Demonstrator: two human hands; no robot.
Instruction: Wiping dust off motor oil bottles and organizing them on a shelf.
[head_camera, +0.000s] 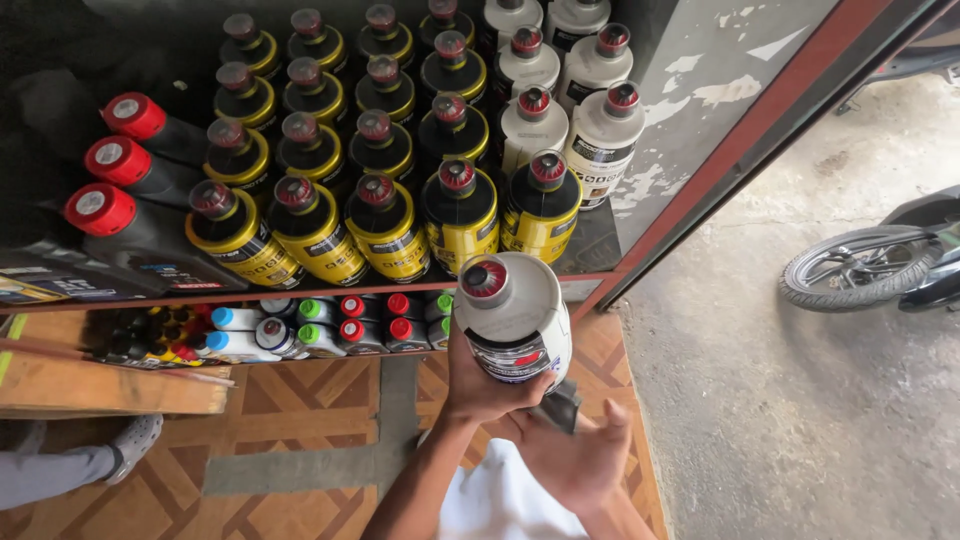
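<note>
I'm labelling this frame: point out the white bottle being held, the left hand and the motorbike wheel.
white bottle (517, 318), head view, on its shoulder.
left hand (482, 385), head view, its back.
motorbike wheel (853, 268), head view, on its spokes.

the left hand (487, 385) grips a white bottle (513, 318) with a red cap, held upright just in front of the shelf (300, 293). the right hand (578, 455) is open below it, palm up, near a dark cloth (560, 406). black and yellow bottles (385, 228) stand in rows on the shelf, white ones (603, 135) at the right, red-capped black ones (125, 225) at the left. small bottles (330, 325) fill the lower shelf. a motorbike wheel (855, 267) stands on the concrete at right.
</note>
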